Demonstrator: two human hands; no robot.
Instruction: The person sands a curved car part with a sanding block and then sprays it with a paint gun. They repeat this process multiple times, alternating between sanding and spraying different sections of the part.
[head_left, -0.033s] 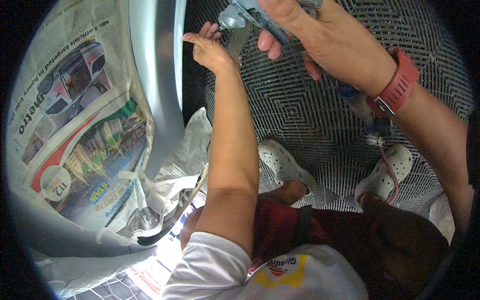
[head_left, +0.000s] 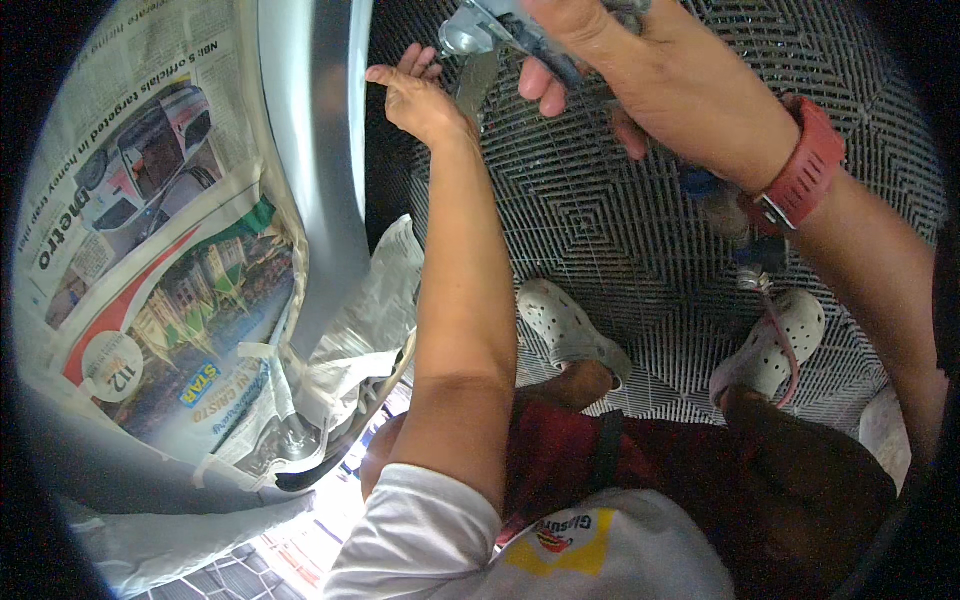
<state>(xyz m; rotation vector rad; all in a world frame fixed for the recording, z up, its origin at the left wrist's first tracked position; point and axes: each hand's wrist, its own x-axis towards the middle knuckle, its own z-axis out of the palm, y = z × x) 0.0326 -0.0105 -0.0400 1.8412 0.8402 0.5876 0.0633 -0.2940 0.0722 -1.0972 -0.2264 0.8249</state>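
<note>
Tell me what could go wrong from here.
The metal tool in the right hand appears close to the left hand and could bump its fingers. Those fingers also sit near the silver panel, so they might brush it. The reddish hose curving by the right shoe could snag underfoot.

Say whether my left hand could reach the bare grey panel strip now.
Likely yes: your left hand appears empty, its thumb is beside the grey panel strip, and nothing visible stands between them. Whether they touch is unclear.
</note>
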